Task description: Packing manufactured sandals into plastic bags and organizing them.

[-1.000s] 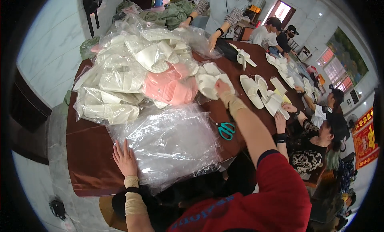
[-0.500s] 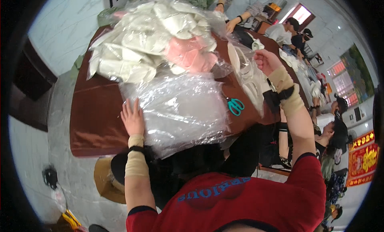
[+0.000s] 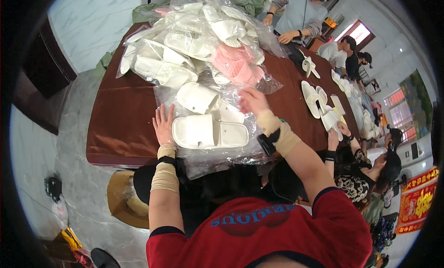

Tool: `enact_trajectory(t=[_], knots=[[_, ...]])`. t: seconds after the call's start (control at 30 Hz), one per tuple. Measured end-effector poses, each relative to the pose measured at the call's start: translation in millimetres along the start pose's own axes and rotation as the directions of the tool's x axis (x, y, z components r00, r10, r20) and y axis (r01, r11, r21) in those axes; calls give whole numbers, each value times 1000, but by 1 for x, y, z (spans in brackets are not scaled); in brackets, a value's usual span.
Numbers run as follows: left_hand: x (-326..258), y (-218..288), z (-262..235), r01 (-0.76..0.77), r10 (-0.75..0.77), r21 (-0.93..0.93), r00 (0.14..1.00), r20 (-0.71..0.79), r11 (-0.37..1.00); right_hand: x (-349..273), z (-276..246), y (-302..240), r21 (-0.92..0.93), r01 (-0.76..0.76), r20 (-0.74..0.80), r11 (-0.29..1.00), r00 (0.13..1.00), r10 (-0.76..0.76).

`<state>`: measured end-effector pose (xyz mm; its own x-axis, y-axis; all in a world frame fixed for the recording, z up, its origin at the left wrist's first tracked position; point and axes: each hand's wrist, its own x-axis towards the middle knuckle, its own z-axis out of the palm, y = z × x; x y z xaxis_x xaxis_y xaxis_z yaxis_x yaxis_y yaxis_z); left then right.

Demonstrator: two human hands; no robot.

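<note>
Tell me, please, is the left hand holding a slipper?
No, the left hand lies flat and open on the clear plastic bag beside the white slippers.

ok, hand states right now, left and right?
Left hand: open, flat on the clear plastic bag beside the white slippers.
Right hand: fingers loosely curled on the plastic; grip cannot be told.

The person wears a red short-sleeved shirt with a dark navy trim at the sleeve hems and blue lettering across the chest. Just above the left sleeve hem, a beige elastic wrap covers the left forearm, topped by a black strap and a second beige band at the wrist. The right forearm carries a matching beige wrap crossed by a black strap. The left hand and right hand are bare.
</note>
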<state>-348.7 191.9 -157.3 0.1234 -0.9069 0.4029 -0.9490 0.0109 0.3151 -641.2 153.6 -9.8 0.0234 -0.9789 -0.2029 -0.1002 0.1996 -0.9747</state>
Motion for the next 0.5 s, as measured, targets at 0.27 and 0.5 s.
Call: enact_trajectory(t=[0.27, 0.5], knots=[[0, 0, -4, -30, 30, 0, 999, -23, 1000, -23, -94, 78, -407, -125, -119, 905, 989, 83], [5, 6, -5, -20, 20, -13, 1000, -2, 1000, -9, -104, 101, -339, 94, -132, 936, 980, -147]])
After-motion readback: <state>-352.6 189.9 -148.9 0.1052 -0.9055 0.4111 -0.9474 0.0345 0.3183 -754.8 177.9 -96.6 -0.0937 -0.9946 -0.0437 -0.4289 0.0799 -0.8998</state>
